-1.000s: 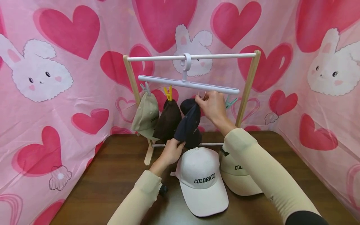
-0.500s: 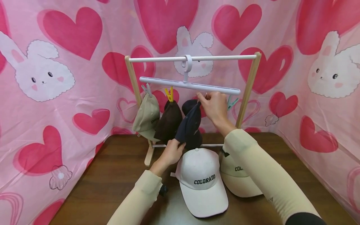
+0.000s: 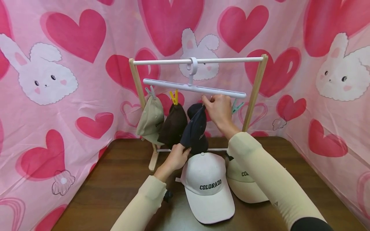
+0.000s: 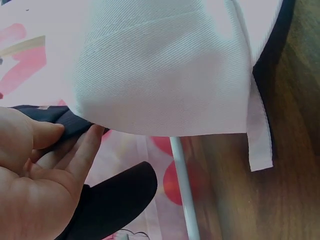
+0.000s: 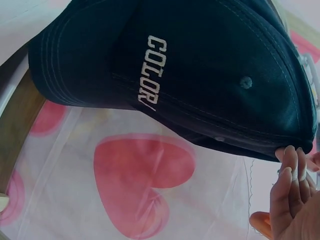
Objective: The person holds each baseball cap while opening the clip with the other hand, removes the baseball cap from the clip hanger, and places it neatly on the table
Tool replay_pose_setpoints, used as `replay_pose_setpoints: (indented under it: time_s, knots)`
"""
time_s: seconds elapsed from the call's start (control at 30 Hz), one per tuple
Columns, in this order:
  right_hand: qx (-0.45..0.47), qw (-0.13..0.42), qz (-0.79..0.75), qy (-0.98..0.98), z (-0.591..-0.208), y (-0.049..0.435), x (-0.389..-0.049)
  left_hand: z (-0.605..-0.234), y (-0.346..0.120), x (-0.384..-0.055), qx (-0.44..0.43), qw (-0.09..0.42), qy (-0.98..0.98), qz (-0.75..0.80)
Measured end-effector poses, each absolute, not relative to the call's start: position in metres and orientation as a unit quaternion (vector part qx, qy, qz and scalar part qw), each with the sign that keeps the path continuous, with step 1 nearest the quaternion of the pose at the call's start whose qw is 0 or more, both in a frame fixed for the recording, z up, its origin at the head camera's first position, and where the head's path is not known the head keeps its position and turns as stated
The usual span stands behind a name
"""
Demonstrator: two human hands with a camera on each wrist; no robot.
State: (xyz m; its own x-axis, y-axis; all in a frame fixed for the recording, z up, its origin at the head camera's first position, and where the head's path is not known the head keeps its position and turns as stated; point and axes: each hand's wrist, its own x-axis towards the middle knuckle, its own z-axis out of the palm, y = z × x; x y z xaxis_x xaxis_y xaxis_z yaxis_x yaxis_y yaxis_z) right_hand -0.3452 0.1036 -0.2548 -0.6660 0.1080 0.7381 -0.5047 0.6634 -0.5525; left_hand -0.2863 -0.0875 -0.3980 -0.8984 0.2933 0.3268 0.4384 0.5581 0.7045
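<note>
A navy baseball cap (image 3: pixel 195 130) hangs under the white hanger (image 3: pixel 170 85), held by both hands. My left hand (image 3: pixel 177 156) pinches its lower edge between thumb and fingers, seen close in the left wrist view. My right hand (image 3: pixel 219 108) grips the cap's upper end just below the hanger bar; in the right wrist view the fingertips (image 5: pixel 290 159) are at the cap's edge, and an orange tip (image 5: pixel 261 223) shows beside them. To the left hang a beige cap (image 3: pixel 151 119) on a grey clothespin (image 3: pixel 150 92) and a dark brown cap (image 3: pixel 173 125) on a yellow clothespin (image 3: pixel 174 97).
A wooden rack (image 3: pixel 256 93) with white rods carries the hanger. A teal clothespin (image 3: pixel 237 106) hangs right of my right hand. On the brown table (image 3: pixel 107 186) lie a white COLORADO cap (image 3: pixel 205 173) and a beige cap (image 3: pixel 242 176), partly behind my right sleeve.
Both hands keep their hold on the navy cap in nearly the same place. The whole head view has shifted slightly downward.
</note>
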Motion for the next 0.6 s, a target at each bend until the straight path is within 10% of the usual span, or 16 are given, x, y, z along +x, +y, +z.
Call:
replay_pose_setpoints:
  time_s: [0.6]
  knots:
    - [0.146, 0.384, 0.379, -0.829, -0.252, 0.106, -0.348, -0.409, -0.091, -0.289, -0.208, 0.086, -0.87, -0.437]
